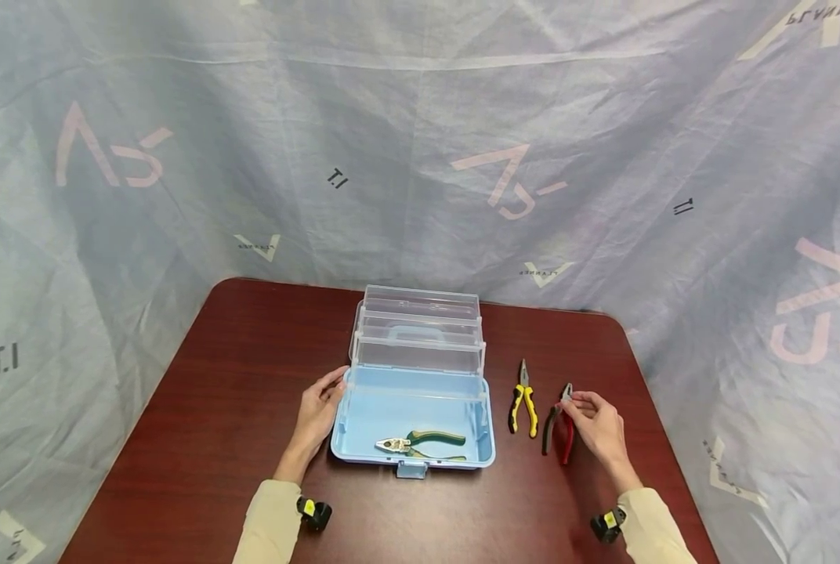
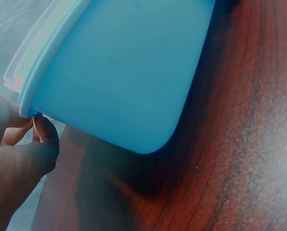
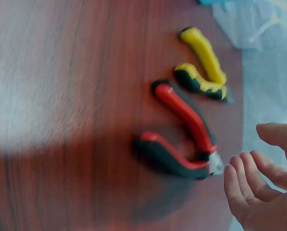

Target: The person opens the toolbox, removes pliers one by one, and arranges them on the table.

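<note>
A light blue plastic toolbox (image 1: 409,381) stands with its lid raised. My left hand (image 1: 316,407) is at its left side; in the left wrist view thumb and fingers pinch the rim by a corner of the blue wall (image 2: 124,72). Red-and-black pliers (image 1: 568,443) lie on the table to the right of the box. Over their metal head, my right hand (image 1: 599,427) reaches in; the right wrist view shows its fingers (image 3: 244,175) loosely bent, thumb apart, close to the jaws and holding nothing. Green-handled pliers (image 1: 437,435) lie inside the toolbox.
Yellow-and-black long-nose pliers (image 1: 531,413) lie between the toolbox and the red pair. Clear stepped trays (image 1: 420,329) rise at the back of the box, and a blue latch (image 1: 411,470) hangs in front. A grey printed cloth (image 1: 406,157) surrounds the dark red wooden table (image 1: 201,439).
</note>
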Tool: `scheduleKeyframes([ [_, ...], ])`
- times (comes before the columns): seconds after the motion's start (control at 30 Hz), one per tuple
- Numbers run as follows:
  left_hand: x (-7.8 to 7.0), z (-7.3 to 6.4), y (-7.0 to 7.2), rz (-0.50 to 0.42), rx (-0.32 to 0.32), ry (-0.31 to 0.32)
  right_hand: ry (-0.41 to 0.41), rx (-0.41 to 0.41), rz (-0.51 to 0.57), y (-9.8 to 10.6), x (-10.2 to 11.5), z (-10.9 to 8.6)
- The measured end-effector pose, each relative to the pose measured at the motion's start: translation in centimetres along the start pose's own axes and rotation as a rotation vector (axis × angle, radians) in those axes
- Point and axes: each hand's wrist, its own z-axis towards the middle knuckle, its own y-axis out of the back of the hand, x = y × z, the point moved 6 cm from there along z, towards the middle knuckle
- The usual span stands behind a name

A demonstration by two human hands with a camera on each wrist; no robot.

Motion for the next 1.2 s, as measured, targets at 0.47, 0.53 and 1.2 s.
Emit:
scheduleKeyframes([
  [0.47,0.2,-0.2,0.1,0.008,-0.006,0.019,0.159,0.048,0.158,-1.7,6.1,-1.7],
  [0.53,0.2,-0.2,0.1,0.006,-0.005,0.023,0.179,0.059,0.174,-2.1,7.0,-2.0],
  [1.2,-0.2,-0.1,-0.1,0.001,-0.006,0.037,0.374,0.240,0.334,-7.8,14.2,-5.7],
])
